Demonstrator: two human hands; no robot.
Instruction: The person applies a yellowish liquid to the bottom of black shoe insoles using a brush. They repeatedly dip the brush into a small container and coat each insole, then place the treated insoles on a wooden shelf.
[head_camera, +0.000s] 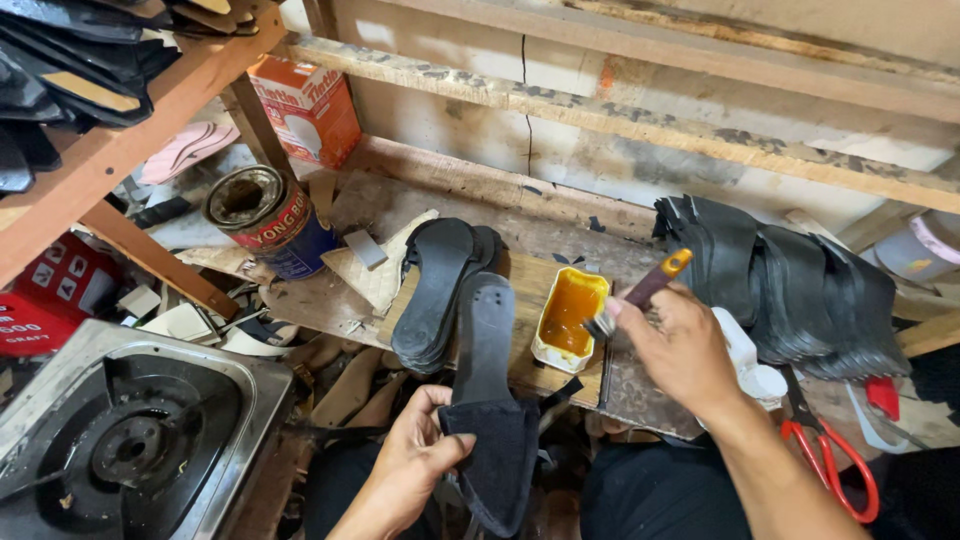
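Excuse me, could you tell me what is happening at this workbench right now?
A person is working on shoe parts. The left hand holds a black shoe sole with a fabric upper. The right hand holds a small brush at the rim of a tub of amber glue. A stack of black insoles lies on the wooden bench, and red-handled scissors lie at the right.

Head view, close, down onto workbench (560, 290)
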